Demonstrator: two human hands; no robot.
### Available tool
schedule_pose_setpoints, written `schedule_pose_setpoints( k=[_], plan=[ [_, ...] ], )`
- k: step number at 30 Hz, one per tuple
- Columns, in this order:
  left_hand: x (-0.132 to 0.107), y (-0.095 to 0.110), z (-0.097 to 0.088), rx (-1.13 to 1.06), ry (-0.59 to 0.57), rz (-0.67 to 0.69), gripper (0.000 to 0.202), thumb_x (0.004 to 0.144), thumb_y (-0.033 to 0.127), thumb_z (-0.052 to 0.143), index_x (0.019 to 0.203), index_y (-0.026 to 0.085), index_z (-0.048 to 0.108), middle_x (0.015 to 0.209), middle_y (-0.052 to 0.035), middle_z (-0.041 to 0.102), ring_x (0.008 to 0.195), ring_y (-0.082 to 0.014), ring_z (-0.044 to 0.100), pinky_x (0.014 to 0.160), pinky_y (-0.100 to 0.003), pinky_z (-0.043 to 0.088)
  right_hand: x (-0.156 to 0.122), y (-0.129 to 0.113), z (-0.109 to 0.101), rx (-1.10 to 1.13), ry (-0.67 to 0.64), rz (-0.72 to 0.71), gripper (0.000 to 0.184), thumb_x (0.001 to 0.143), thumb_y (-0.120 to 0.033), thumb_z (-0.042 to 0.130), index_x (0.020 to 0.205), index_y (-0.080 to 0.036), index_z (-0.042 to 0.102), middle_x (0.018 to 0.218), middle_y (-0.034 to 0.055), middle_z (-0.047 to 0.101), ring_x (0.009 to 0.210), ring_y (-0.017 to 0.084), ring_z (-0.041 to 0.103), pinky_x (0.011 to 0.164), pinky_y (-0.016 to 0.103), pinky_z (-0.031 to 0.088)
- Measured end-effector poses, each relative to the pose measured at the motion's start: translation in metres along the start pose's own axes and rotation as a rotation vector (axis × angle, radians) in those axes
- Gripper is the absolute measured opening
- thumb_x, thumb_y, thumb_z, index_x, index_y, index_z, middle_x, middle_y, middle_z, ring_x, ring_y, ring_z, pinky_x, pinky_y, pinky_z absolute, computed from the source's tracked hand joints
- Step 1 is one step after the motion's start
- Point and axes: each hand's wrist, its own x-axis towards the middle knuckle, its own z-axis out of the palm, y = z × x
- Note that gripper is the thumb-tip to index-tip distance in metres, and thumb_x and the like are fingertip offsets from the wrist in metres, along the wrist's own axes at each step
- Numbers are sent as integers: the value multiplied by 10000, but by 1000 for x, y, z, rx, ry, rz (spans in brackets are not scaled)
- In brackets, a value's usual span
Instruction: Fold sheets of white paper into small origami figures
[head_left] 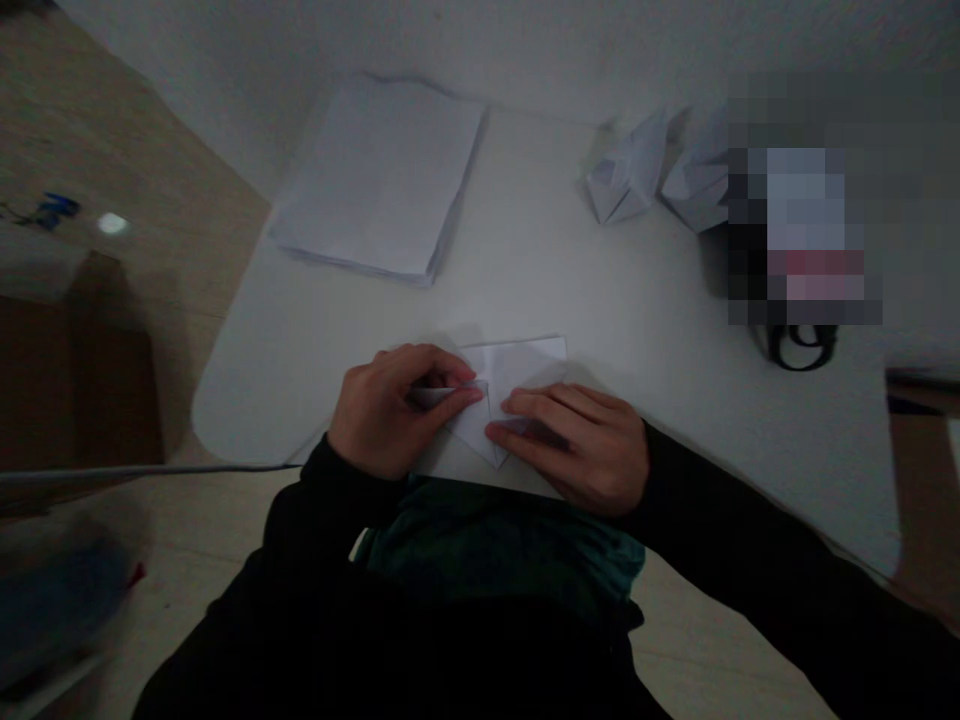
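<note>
A partly folded sheet of white paper (525,362) lies on the white table near its front edge, with a pointed corner toward me and a crease down its middle. My left hand (405,405) pinches a folded flap on the paper's left side between thumb and fingertips. On the right side, my right hand (574,440) rests with its thumb and fingers closed at the paper near the middle crease. What lies under the right fingers is partly hidden.
A stack of white paper (390,180) lies at the back left of the table (525,250). Two folded paper shapes (626,175) stand at the back right, beside a pixelated area with a black looped item (802,350). A cable (187,468) meets the table's left front edge.
</note>
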Motion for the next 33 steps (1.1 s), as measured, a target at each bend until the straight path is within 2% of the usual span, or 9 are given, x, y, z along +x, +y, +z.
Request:
schedule_pose_setpoints(
  k=[7,11,15,22,25,28,30,31,33],
  plan=[
    [0,2,1,13,7,-4,154,749,363,684,802,231,626,745,52,672,677,-100,620,654,-238,470,-2,1,1,22,3,-28,274,840,-64,486,1067,-96,636,1018,102,674,996,202,594,778,328,537],
    [1,2,3,12,4,-30,151,742,355,683,818,240,620,743,50,676,671,-111,619,638,-245,470,-1,0,0,-35,-29,-19,285,832,-61,471,1056,-103,643,1059,114,669,933,199,600,723,327,541],
    [1,3,3,15,0,-28,135,748,338,675,785,224,613,737,40,671,661,-117,612,633,-251,455,-2,2,0,-31,-60,-60,301,820,-65,484,1084,-74,626,1143,121,647,1012,217,579,781,335,543],
    [2,4,3,24,-7,-15,142,771,335,661,810,210,604,739,43,659,668,-108,601,666,-253,455,-4,2,1,-25,-96,-48,340,845,-108,471,1164,-116,589,1195,71,634,1046,209,574,779,343,542],
    [-4,6,6,86,58,26,127,788,316,643,821,195,622,785,7,660,741,-140,603,718,-295,471,-4,0,3,-16,-66,-25,331,846,-121,484,1157,-119,598,1175,64,646,1036,205,576,783,346,536],
    [-22,7,11,194,200,139,104,774,222,656,876,201,650,967,-47,664,891,-197,600,799,-379,461,-2,0,3,-3,-44,-23,316,840,-102,488,1129,-113,616,1133,61,667,1021,195,577,765,334,537],
    [-38,5,15,187,279,347,184,728,140,693,899,191,650,978,-48,684,874,-187,630,761,-350,472,0,0,3,3,-37,-25,304,836,-91,494,1110,-103,626,1105,65,679,1014,192,577,745,327,539],
    [-46,4,17,179,277,441,227,713,111,699,927,169,647,988,-60,691,904,-188,638,743,-322,485,1,-1,3,4,-33,-23,298,833,-90,498,1099,-97,630,1093,67,683,1007,193,579,734,325,539],
    [-59,1,20,163,200,563,295,719,83,686,1003,138,633,1020,-75,696,983,-191,633,777,-302,504,2,-1,3,3,-19,-22,284,831,-96,504,1081,-89,639,1074,66,691,989,195,584,717,322,540]
  ],
)
